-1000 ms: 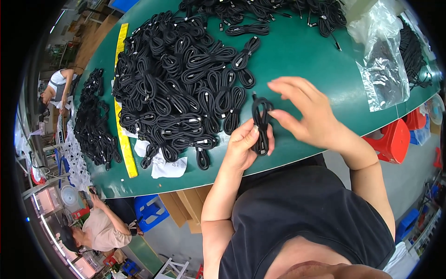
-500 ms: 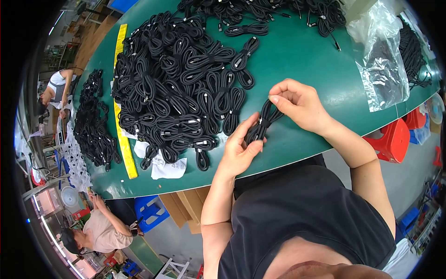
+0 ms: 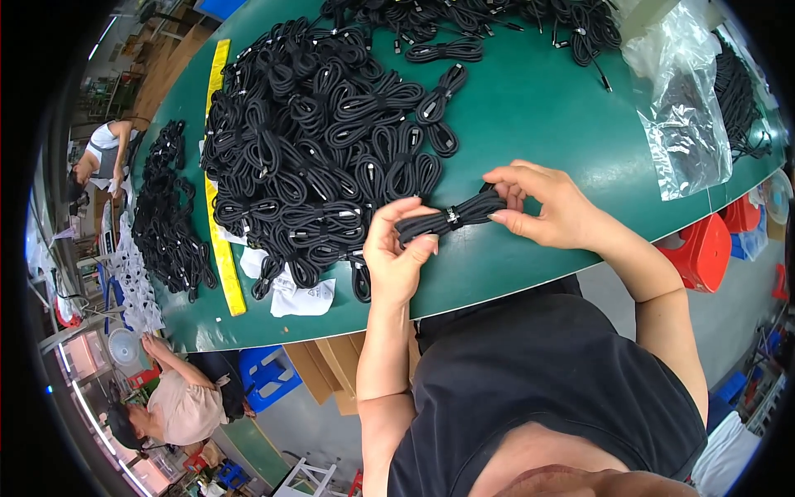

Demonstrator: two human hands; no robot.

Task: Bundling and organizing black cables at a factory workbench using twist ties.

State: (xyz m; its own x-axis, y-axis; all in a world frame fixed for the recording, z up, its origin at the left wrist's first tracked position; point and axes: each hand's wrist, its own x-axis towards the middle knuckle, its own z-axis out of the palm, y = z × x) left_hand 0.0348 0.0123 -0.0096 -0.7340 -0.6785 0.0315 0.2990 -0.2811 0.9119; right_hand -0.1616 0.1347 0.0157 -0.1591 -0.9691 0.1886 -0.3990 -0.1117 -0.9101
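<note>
Between my two hands, above the near part of the green table [image 3: 546, 149], a black coiled cable [image 3: 464, 214] lies roughly level, cinched at its middle by a band with a metal plug showing there. My left hand [image 3: 397, 253] is closed round its left end, thumb below and fingers above. The other end is pinched by my right hand [image 3: 542, 203], whose thumb and fingertips close on the loops. Just beyond my left hand, a large heap of similar black coiled cables [image 3: 290, 141] covers the table.
A yellow strip [image 3: 222, 190] divides that heap from another pile of black cables [image 3: 166, 215]. At the far edge are more cables [image 3: 580, 29]. A clear plastic bag [image 3: 683, 124] is at right, above a red stool [image 3: 700, 253]. Two people work at left.
The coiled cable has turned from a slant to nearly level, and its banded middle with the plug now shows. My left hand moved left; my right hand came down slightly.
</note>
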